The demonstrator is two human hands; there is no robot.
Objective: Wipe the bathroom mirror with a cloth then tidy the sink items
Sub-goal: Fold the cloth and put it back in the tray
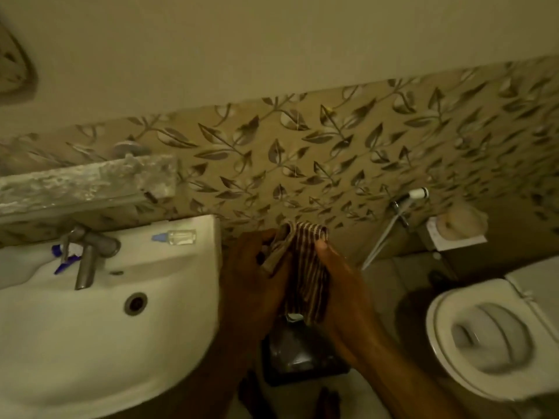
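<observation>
A brown-and-cream striped cloth [308,273] hangs between both hands, just right of the white sink [99,334]. My left hand [257,279] grips its left edge and my right hand [338,282] pinches its right side. On the sink's back rim lie a small clear bottle with a blue cap [177,237] and a blue-and-white tube or brush [65,255] beside the metal tap [90,252]. A corner of the mirror [13,65] shows at the far upper left.
A rough stone shelf [87,182] juts out above the sink. A toilet [496,337] with its seat down stands at the right, with a hand sprayer [414,196] and a paper holder [459,228] on the leaf-patterned wall. A dark bin [302,358] sits on the floor below my hands.
</observation>
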